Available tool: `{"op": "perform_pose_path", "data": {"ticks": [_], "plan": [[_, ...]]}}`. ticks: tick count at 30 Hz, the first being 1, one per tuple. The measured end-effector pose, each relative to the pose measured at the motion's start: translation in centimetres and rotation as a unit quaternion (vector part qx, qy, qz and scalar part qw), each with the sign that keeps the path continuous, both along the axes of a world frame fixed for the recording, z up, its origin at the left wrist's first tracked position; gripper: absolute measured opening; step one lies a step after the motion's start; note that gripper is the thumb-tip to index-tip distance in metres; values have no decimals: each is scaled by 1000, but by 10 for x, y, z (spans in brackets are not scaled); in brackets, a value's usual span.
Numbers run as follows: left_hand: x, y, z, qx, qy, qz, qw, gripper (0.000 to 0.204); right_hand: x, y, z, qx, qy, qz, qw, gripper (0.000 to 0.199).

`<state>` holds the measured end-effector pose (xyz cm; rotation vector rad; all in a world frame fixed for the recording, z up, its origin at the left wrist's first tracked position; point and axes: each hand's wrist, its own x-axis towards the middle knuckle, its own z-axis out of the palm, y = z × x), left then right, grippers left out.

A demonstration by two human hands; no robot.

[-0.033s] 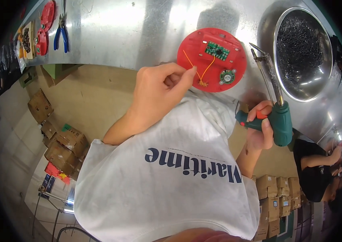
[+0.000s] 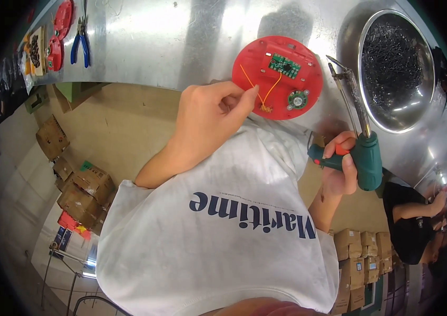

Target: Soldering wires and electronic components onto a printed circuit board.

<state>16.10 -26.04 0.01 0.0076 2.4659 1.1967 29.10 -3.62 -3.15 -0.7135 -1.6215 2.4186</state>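
A round red plastic housing (image 2: 303,48) lies on the metal bench, carrying a green circuit board (image 2: 285,67) and a small round speaker (image 2: 298,99). From the board a thin yellow wire (image 2: 272,89) runs to a frayed bundle near the housing's close edge. My left hand (image 2: 210,113) is over the housing's left edge, thumb and forefinger pinched on a yellow wire whose free end sticks out past the fingertips. Closed round the handle of a green soldering gun (image 2: 369,163) is my right hand (image 2: 341,162), a finger at its red trigger. The gun's tip points up, right of the housing and apart from it.
A steel bowl (image 2: 361,68) full of thin black pieces (image 2: 394,50) stands just right of the gun. Blue-handled pliers (image 2: 80,47) and smaller red plastic parts (image 2: 55,54) lie far left. Cardboard boxes (image 2: 89,192) sit below the bench. Another person (image 2: 405,221) works at right.
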Motion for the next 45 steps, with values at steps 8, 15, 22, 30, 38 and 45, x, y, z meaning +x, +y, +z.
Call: {"op": "perform_pose_path", "data": {"ticks": [8, 15, 22, 30, 38, 45], "plan": [[-15, 13, 8, -56, -97, -65, 992, 22, -3, -6, -1, -16, 0, -31, 999, 29], [-5, 10, 1, -32, -49, -45, 997, 16, -4, -6, -1, -25, -3, -30, 999, 28], [6, 1, -13, 35, 74, 29, 996, 8, -5, -3, 3, -22, -4, -21, 1000, 27], [2, -8, -17, -1, 217, -204, 955, 17, -4, -3, 2, -22, -5, -18, 1000, 27], [-14, -10, -6, -2, 271, -303, 914, 21, -4, -4, 1, -30, -16, -13, 999, 27], [-18, -21, 1, -30, 213, -342, 915, 19, -5, -4, 2, -18, -21, -18, 999, 28]]}}
